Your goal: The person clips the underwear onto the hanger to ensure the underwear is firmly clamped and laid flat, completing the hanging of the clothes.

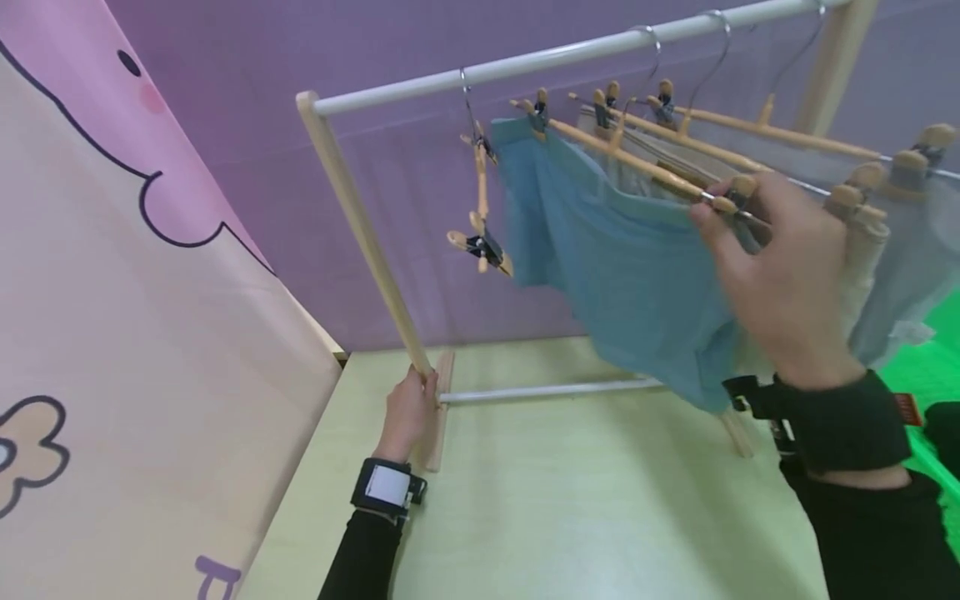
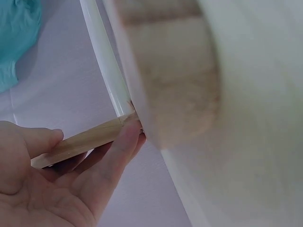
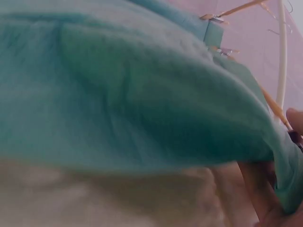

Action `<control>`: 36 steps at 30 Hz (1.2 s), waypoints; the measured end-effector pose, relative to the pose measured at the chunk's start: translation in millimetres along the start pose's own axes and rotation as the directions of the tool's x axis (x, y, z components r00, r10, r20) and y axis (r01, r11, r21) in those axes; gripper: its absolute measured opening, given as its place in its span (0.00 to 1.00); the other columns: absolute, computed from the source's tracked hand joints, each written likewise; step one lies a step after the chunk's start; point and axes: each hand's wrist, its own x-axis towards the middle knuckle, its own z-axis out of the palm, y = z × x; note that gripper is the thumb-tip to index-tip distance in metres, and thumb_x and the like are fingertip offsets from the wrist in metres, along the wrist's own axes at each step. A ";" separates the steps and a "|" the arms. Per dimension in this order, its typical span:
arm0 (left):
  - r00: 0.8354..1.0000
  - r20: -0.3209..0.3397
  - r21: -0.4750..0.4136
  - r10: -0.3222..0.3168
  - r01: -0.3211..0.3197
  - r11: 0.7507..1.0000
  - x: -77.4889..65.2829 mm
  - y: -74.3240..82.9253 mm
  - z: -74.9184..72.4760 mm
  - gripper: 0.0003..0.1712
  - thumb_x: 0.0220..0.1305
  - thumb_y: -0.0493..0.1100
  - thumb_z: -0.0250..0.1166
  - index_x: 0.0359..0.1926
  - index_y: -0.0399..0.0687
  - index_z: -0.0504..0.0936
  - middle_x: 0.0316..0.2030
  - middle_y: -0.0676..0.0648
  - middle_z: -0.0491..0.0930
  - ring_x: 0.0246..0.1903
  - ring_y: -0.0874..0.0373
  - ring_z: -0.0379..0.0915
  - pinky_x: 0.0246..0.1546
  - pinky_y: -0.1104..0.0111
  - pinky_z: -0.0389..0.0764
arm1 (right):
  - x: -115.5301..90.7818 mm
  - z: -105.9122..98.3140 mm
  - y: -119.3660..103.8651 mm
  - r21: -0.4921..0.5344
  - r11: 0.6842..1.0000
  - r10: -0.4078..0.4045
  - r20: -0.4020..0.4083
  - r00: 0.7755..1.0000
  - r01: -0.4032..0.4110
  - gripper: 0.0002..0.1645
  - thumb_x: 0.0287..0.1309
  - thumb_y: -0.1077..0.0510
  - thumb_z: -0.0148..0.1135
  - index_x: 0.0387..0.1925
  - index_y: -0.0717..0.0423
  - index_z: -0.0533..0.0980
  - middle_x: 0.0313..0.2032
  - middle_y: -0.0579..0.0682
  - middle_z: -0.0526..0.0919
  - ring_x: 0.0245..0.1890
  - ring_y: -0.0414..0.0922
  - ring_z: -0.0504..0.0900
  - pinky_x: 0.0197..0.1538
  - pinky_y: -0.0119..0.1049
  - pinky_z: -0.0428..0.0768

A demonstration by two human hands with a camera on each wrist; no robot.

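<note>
My left hand (image 1: 407, 414) grips the foot of the wooden post (image 1: 363, 229) of a small clothes rack; the left wrist view shows thumb and fingers around the post. My right hand (image 1: 798, 271) pinches the near end of a wooden clip hanger (image 1: 585, 139), right at its clip (image 1: 741, 190). Teal shorts (image 1: 626, 250) hang slanted from this hanger, and in the right wrist view their cloth (image 3: 142, 104) fills much of the picture. The hanger's hook is partly hidden behind the other hangers.
An unloaded clip hanger (image 1: 482, 187) hangs at the left of the white rail (image 1: 555, 58). Behind the teal shorts hang beige (image 1: 862, 258) and grey (image 1: 911, 267) garments on more hangers. The rack stands on a pale table (image 1: 570, 492) against a purple backdrop (image 1: 300, 50).
</note>
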 end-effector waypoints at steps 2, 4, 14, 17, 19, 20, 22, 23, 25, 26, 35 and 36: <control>1.000 0.000 0.002 0.001 -0.001 1.000 -0.1 0.2 -0.3 0.17 0.77 0.45 0.51 0.56 0.37 0.73 0.39 0.35 0.83 0.28 0.51 0.78 0.23 0.65 0.78 | -3.8 -4.6 3.2 -0.013 1.000 0.004 -0.003 1.000 -0.004 0.20 0.63 0.53 0.67 0.47 0.66 0.79 0.43 0.58 0.84 0.44 0.17 0.71 0.51 0.14 0.66; 1.000 0.001 0.008 -0.001 0.001 1.000 0.3 0.4 -0.8 0.17 0.77 0.45 0.51 0.56 0.37 0.74 0.39 0.35 0.83 0.28 0.51 0.78 0.24 0.65 0.78 | -9.4 -9.8 6.5 -0.018 0.999 0.027 0.004 1.000 -0.027 0.21 0.63 0.53 0.68 0.49 0.66 0.79 0.46 0.59 0.84 0.45 0.17 0.71 0.52 0.13 0.66; 0.999 0.019 0.005 -0.042 0.042 0.999 3.2 0.6 -4.6 0.18 0.79 0.46 0.49 0.56 0.36 0.73 0.36 0.37 0.82 0.27 0.51 0.78 0.25 0.64 0.80 | -50.0 -19.3 37.5 -0.082 0.996 0.040 0.106 0.994 -0.032 0.17 0.62 0.56 0.67 0.31 0.68 0.74 0.21 0.54 0.71 0.20 0.30 0.62 0.26 0.24 0.58; 0.999 0.022 0.009 -0.038 0.038 0.999 3.5 0.0 -2.9 0.18 0.78 0.46 0.49 0.56 0.36 0.73 0.34 0.38 0.82 0.27 0.51 0.78 0.26 0.63 0.80 | -63.6 -17.3 51.6 -0.158 0.987 0.066 0.228 0.971 -0.030 0.24 0.64 0.53 0.65 0.20 0.59 0.64 0.13 0.50 0.61 0.14 0.37 0.61 0.19 0.28 0.57; 0.999 0.022 0.010 -0.033 0.033 0.999 3.2 -0.3 -1.5 0.17 0.78 0.46 0.50 0.55 0.36 0.73 0.34 0.38 0.82 0.27 0.51 0.78 0.26 0.63 0.81 | -72.8 -17.9 59.4 -0.230 0.973 0.110 0.349 0.931 -0.029 0.28 0.67 0.50 0.62 0.18 0.57 0.61 0.11 0.47 0.58 0.09 0.41 0.60 0.15 0.32 0.56; 0.999 0.023 0.009 -0.025 0.025 1.000 3.1 -0.1 -0.8 0.17 0.78 0.45 0.50 0.55 0.36 0.73 0.34 0.38 0.82 0.27 0.51 0.78 0.26 0.63 0.81 | -77.3 -19.1 63.6 -0.258 0.965 0.145 0.422 0.895 -0.035 0.29 0.69 0.48 0.59 0.17 0.55 0.60 0.10 0.46 0.57 0.08 0.42 0.60 0.14 0.34 0.56; 0.999 0.027 0.005 -0.018 0.018 1.000 2.8 0.6 0.2 0.17 0.78 0.45 0.50 0.55 0.35 0.73 0.33 0.38 0.81 0.27 0.51 0.78 0.25 0.64 0.80 | -86.7 -21.9 72.3 -0.304 0.953 0.177 0.543 0.821 -0.004 0.31 0.70 0.47 0.57 0.15 0.53 0.59 0.09 0.45 0.58 0.07 0.42 0.60 0.13 0.35 0.57; 1.000 0.026 0.004 -0.015 0.015 1.000 2.5 1.3 0.4 0.17 0.78 0.45 0.50 0.54 0.35 0.73 0.33 0.37 0.81 0.27 0.51 0.78 0.24 0.64 0.80 | -91.7 -23.3 77.1 -0.322 0.946 0.175 0.589 0.789 0.031 0.31 0.70 0.47 0.58 0.13 0.52 0.60 0.08 0.44 0.58 0.07 0.41 0.60 0.13 0.35 0.57; 1.000 0.024 0.001 -0.015 0.015 1.000 2.1 2.5 -0.2 0.17 0.78 0.45 0.50 0.54 0.35 0.73 0.33 0.37 0.81 0.26 0.51 0.78 0.23 0.64 0.80 | -102.4 -24.4 87.0 -0.319 0.940 0.124 0.646 0.753 0.119 0.30 0.67 0.50 0.63 0.13 0.51 0.60 0.07 0.43 0.58 0.07 0.39 0.59 0.14 0.34 0.57; 1.000 0.021 0.004 -0.013 0.013 1.000 2.0 2.9 -0.6 0.17 0.78 0.45 0.50 0.54 0.35 0.73 0.33 0.37 0.81 0.26 0.51 0.78 0.23 0.64 0.80 | -107.9 -24.4 91.4 -0.321 0.935 0.107 0.659 0.745 0.149 0.30 0.65 0.52 0.65 0.12 0.50 0.60 0.07 0.42 0.57 0.07 0.38 0.58 0.14 0.33 0.56; 0.999 0.014 -0.014 -0.044 0.044 0.999 -0.5 4.1 -2.8 0.19 0.78 0.47 0.51 0.52 0.35 0.75 0.32 0.38 0.81 0.25 0.52 0.77 0.22 0.65 0.78 | -150.3 -20.7 115.2 -0.312 0.930 0.205 0.881 0.426 0.197 0.13 0.62 0.55 0.66 0.25 0.48 0.71 0.17 0.43 0.67 0.15 0.37 0.61 0.22 0.33 0.61; 0.998 0.015 -0.016 -0.063 0.063 0.998 -1.7 4.1 -2.8 0.20 0.78 0.49 0.51 0.51 0.35 0.76 0.31 0.39 0.81 0.24 0.52 0.76 0.21 0.65 0.77 | -153.0 -20.4 117.4 -0.293 0.938 0.208 0.903 0.375 0.186 0.12 0.62 0.55 0.65 0.26 0.48 0.71 0.19 0.43 0.67 0.16 0.36 0.61 0.24 0.33 0.62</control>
